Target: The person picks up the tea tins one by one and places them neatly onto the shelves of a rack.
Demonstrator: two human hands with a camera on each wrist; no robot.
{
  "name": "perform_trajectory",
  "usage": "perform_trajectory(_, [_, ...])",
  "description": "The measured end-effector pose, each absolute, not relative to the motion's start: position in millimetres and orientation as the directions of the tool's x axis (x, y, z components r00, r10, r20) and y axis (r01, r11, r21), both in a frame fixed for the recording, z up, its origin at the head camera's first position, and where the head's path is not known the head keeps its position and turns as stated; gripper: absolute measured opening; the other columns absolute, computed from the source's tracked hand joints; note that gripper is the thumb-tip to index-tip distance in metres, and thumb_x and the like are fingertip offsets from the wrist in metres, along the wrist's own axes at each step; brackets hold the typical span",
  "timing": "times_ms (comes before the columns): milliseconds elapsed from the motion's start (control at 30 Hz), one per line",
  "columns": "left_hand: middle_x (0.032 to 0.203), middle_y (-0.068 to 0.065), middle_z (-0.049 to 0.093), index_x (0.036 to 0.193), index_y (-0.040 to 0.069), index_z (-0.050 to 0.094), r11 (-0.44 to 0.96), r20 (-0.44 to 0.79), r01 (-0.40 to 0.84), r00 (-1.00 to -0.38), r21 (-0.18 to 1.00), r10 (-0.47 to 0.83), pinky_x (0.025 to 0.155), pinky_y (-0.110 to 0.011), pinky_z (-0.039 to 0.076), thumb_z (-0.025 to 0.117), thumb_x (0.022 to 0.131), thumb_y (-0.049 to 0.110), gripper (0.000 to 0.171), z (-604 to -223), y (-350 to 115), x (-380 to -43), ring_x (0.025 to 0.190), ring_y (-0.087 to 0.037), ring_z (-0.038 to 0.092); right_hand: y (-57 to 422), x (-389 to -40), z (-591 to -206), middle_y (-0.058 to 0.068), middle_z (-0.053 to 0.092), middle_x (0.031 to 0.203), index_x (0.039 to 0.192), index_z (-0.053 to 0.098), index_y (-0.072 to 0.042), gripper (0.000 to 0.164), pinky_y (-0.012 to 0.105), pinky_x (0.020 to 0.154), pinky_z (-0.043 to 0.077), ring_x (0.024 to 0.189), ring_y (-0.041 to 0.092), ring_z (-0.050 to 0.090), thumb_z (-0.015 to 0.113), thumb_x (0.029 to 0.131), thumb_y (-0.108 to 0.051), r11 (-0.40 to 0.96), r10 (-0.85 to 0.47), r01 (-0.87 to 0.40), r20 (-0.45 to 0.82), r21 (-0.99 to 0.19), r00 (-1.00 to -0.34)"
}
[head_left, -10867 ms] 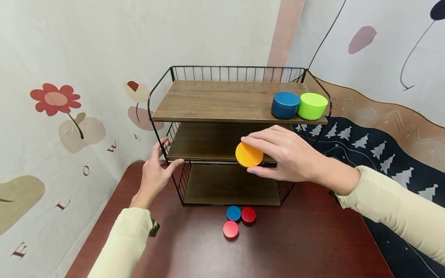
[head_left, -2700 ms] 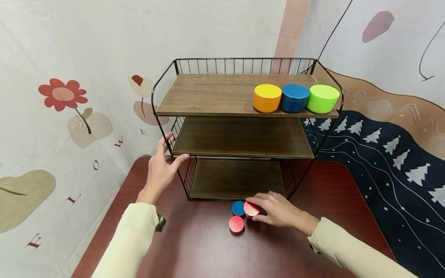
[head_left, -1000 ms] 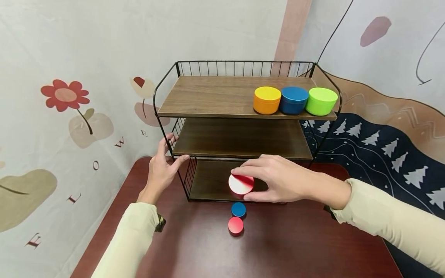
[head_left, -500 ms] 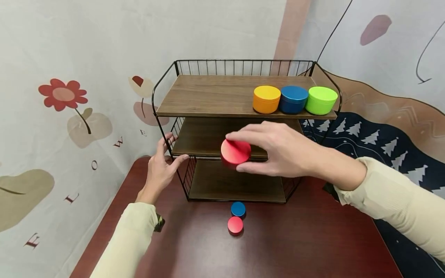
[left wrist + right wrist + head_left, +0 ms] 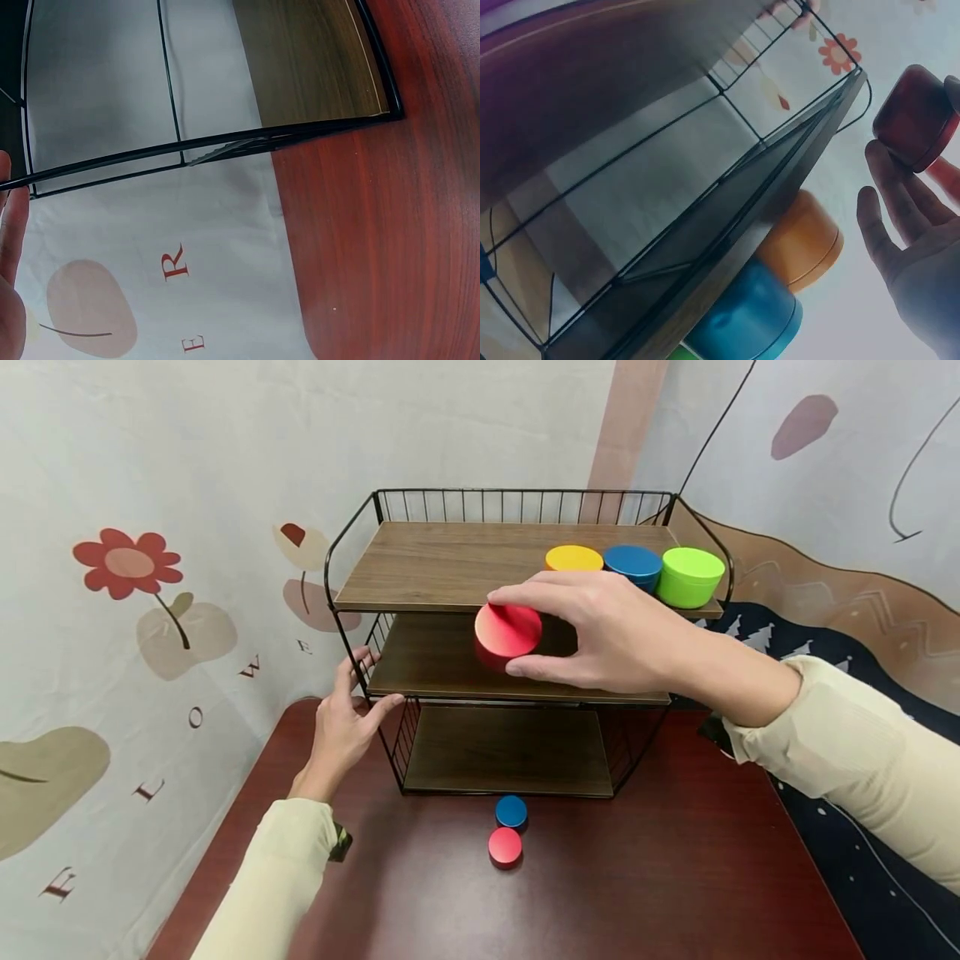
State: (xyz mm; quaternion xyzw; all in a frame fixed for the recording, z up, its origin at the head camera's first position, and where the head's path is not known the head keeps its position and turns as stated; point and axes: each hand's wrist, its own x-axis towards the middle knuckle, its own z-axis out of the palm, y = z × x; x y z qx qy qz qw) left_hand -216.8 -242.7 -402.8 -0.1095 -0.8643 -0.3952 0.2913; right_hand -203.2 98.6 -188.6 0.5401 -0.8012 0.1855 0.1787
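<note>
My right hand (image 5: 600,631) pinches a red round lidded tin (image 5: 507,635) between thumb and fingers. In the head view it appears in front of the middle tier, raised off the table. My left hand (image 5: 341,735) grips the left side of a black wire rack (image 5: 487,695) with wooden shelves, thumb in front and fingertips behind the post. On the top shelf, a yellow tin (image 5: 573,558), a blue tin (image 5: 633,564) and a lime green tin (image 5: 690,578) form a row at the right; my right hand partly covers the first two. The right wrist view also shows the held red tin (image 5: 911,120).
A smaller-looking blue tin (image 5: 512,811) and another red tin (image 5: 505,846) stand close together on the dark red table (image 5: 637,877), before the rack. A printed cloth (image 5: 487,427) hangs behind. Nothing stands on the visible parts of the lower two shelves.
The yellow tin went onto the top shelf beside the blue one. My right hand then took one red tin from the table and has lifted it upward. My left hand stays on the rack.
</note>
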Motion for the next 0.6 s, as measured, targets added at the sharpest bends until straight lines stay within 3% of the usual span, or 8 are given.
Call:
perform_trajectory(167, [0.142,-0.002,0.057,0.151,0.020,0.035,0.663,0.593,0.424,-0.804,0.617,-0.037,0.063,-0.010,0.043,0.082,0.085,0.020,0.081,-402,-243,-217,0.070,-0.021,0.070,101,-210,-185,0.005,0.068,0.117,0.132,0.063,-0.006,0.056,0.034,0.081,0.050,0.101,0.017,0.061,0.083,0.083,-0.027,0.358,-0.766,-0.930,0.543,-0.085,-0.344])
perform_trajectory(333, [0.142,-0.003,0.058,0.151,0.020,0.035,0.660,0.592,0.425,-0.805,0.620,-0.037,0.063,-0.010,0.043,0.082,0.084,0.019,0.081,-402,-243,-217,0.070,-0.023,0.071,102,-217,-181,0.007,0.069,0.118,0.131,0.064,-0.006,0.056,0.040,0.086,0.048,0.105,0.020,0.062,0.084,0.081,-0.022,0.372,-0.729,-0.925,0.590,-0.085,-0.347])
perform_trajectory(600, [0.142,-0.003,0.057,0.151,0.019,0.035,0.668,0.590,0.420,-0.806,0.614,-0.035,0.064,-0.010,0.043,0.081,0.085,0.020,0.080,-402,-242,-216,0.069,-0.022,0.071,101,-226,-172,0.010,0.068,0.121,0.134,0.063,-0.008,0.055,0.044,0.087,0.043,0.109,0.025,0.061,0.082,0.084,-0.023,0.443,-0.692,-0.889,0.586,-0.116,-0.421])
